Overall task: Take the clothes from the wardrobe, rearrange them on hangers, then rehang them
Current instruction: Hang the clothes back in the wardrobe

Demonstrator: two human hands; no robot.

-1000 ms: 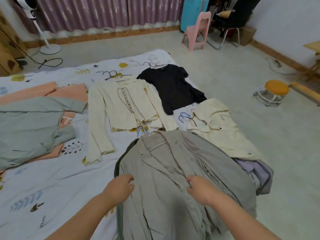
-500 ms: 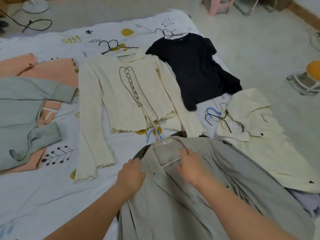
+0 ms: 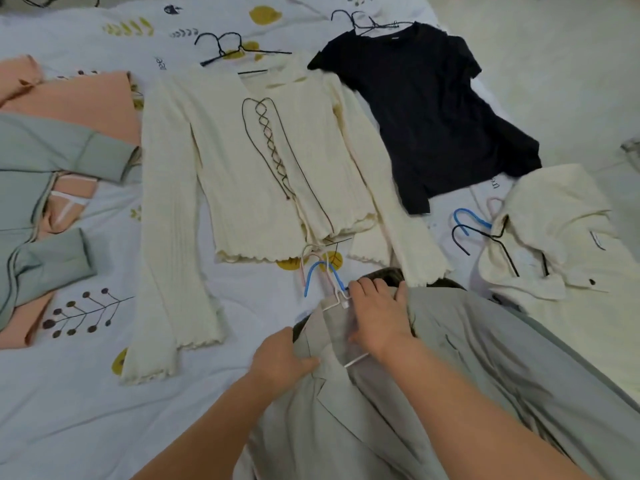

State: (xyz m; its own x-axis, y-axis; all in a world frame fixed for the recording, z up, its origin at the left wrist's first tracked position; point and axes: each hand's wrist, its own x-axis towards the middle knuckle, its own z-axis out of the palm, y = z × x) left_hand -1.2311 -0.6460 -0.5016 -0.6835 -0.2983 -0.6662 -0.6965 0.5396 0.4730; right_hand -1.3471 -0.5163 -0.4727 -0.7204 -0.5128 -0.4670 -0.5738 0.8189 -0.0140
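Nearest to you, your left hand (image 3: 282,358) pinches the lapel edge of the grey jacket (image 3: 433,393), and your right hand (image 3: 379,315) lies on the collar with fingers curled over its top edge, next to the white hanger (image 3: 341,303). You hold it so, I think, to keep the collar open and seat the hanger inside the shoulders. The jacket lies on the bed (image 3: 86,410) close to you; its lower part is cut off by the frame, and most of the hanger is under the cloth, so I cannot tell if both shoulders sit right. A blue hanger hook (image 3: 320,273) shows just beyond, its body hidden. Further, the cream lace-up top (image 3: 242,174) lies flat, w/ black hangers (image 3: 235,48) above it, the black T-shirt (image 3: 426,116) and the cream jacket (image 3: 568,258) to the right, the green garment (image 3: 38,174) at left, partly cut off.
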